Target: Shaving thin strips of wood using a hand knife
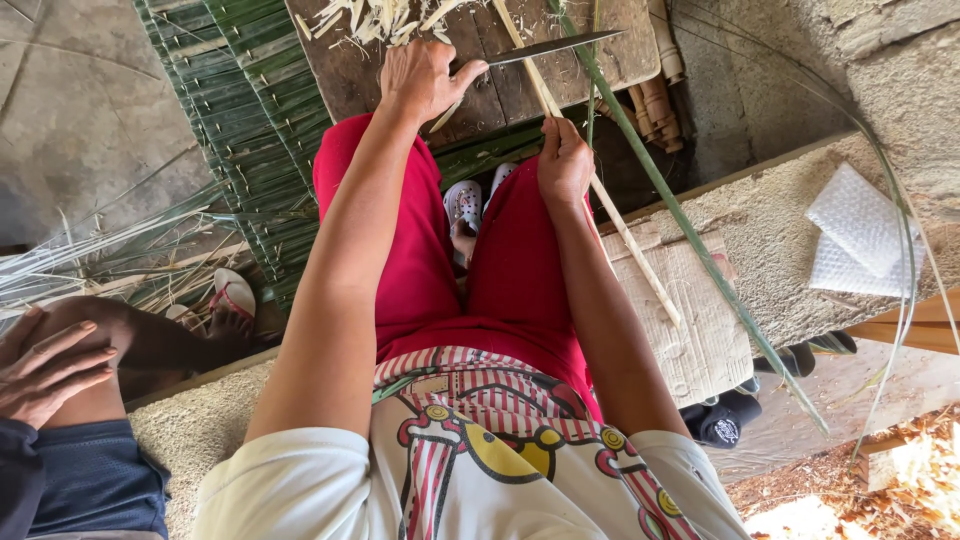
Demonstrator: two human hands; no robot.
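white printed shirt (470,470) and red shorts (510,270) are noted closest. at far left, a second person's hand (45,370) is rested on a knee. left hand (425,80) is closed on a knife (550,47) over the wooden board (480,60). right hand (565,165) is gripped round a pale bamboo strip (620,230), slanted across the lap.
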